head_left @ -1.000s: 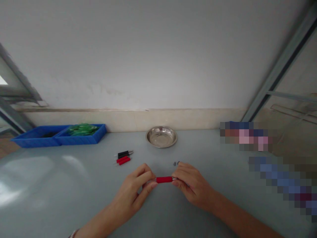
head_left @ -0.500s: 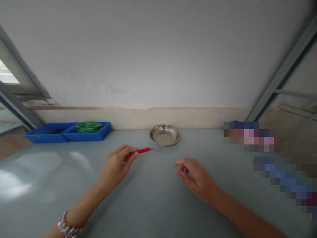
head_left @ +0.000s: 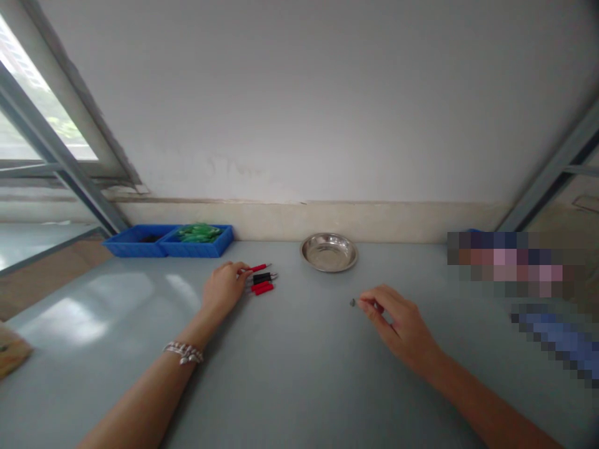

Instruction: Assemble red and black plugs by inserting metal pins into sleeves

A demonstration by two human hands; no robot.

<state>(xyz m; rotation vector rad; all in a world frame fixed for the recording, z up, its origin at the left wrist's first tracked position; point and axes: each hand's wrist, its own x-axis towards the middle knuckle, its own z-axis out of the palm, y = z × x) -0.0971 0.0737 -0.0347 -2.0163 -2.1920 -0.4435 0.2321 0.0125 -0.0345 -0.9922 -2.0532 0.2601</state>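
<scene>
My left hand (head_left: 225,287) is closed in a pinch on a red pen (head_left: 259,268), low over the table at left of centre. Just in front of that pen lie black pens (head_left: 264,277) and red pens (head_left: 262,289), side by side, their left ends partly hidden by my fingers. My right hand (head_left: 397,321) has its thumb and fingers pressed together. A tiny dark grey piece (head_left: 352,302) shows right at its fingertips; whether it is held or lies on the table I cannot tell. Beyond both hands stands a round, shallow metal dish (head_left: 329,269) by the wall.
Two joined blue trays (head_left: 196,249) stand at the back left, the right one holding green pieces (head_left: 199,232), the left one something dark. A wooden object (head_left: 13,350) shows at the left edge. Blurred-out areas (head_left: 505,262) cover the right side. Metal frame posts flank the table.
My left hand has brought the red pen down beside the other pens, now in view. My right hand has moved slightly right, fingers closed. The view has turned left, and the tiny piece now shows.
</scene>
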